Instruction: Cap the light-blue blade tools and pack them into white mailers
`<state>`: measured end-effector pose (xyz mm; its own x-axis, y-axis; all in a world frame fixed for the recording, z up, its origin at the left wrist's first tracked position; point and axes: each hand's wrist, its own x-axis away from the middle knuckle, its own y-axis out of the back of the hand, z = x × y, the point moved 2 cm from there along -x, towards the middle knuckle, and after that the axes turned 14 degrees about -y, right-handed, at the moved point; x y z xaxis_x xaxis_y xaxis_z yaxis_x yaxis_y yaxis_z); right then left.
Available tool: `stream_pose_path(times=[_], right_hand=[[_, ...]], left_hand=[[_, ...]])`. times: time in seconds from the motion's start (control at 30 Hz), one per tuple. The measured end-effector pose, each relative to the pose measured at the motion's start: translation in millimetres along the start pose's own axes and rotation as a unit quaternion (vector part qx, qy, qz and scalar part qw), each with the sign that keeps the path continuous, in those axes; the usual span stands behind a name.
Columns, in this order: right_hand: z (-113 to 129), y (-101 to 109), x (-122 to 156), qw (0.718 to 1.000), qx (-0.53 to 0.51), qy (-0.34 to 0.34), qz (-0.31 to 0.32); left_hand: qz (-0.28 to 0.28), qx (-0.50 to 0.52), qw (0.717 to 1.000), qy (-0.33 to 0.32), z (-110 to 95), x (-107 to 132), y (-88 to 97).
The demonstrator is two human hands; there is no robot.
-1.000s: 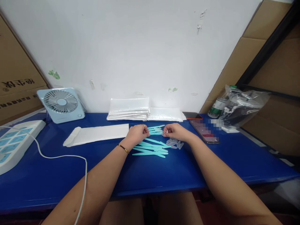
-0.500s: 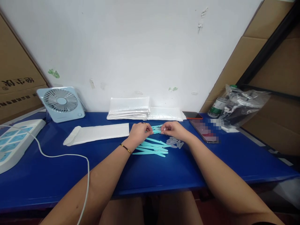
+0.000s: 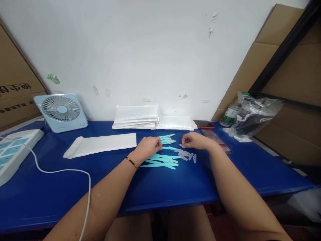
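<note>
My left hand (image 3: 149, 147) is closed on the handle of a slim turquoise eyebrow razor (image 3: 170, 148), whose blade end points right. Fingertips of my right hand (image 3: 192, 140) pinch a small clear plastic cap (image 3: 181, 145), a short gap from that razor's tip. Several more turquoise razors (image 3: 163, 162) lie in a loose pile just below my left hand. Beyond that hand is another small group of razors (image 3: 168, 138), partly hidden by my fingers. Several loose clear caps (image 3: 184, 154) lie on the blue table between the razors and my right wrist.
A white padded mailer (image 3: 105, 145) lies to the left, and stacked mailers (image 3: 136, 115) stand against the wall. A fan (image 3: 61, 110), power strip (image 3: 15, 150) and white cable (image 3: 67, 170) occupy the left side. Phones (image 3: 204, 124), a bottle (image 3: 230, 115) and a plastic bag (image 3: 253, 117) are at right.
My hands have moved apart. The right hand has drawn back to the right and now pinches a clear cap; the left holds a razor lower, nearer me, with the far razor group left behind.
</note>
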<state>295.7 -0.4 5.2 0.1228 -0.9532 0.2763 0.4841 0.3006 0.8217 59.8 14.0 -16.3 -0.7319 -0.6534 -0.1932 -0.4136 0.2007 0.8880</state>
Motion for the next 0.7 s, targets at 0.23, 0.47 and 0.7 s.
stream_pose_path(times=[0.23, 0.47, 0.7], right_hand=[[11.0, -2.5, 0.1, 0.981, -0.177, 0.073, 0.009], [8.4, -4.0, -3.1, 0.983, -0.166, 0.085, 0.002], [18.7, -14.2, -3.8, 0.982, -0.163, 0.091, 0.006]], left_hand=[[-0.07, 0.046, 0.995, 0.044, 9.6, -0.8, 6.6], [-0.071, 0.051, 0.995, 0.039, 13.1, -1.0, 6.9], [-0.061, 0.036, 0.997, 0.017, 5.6, -3.0, 5.8]])
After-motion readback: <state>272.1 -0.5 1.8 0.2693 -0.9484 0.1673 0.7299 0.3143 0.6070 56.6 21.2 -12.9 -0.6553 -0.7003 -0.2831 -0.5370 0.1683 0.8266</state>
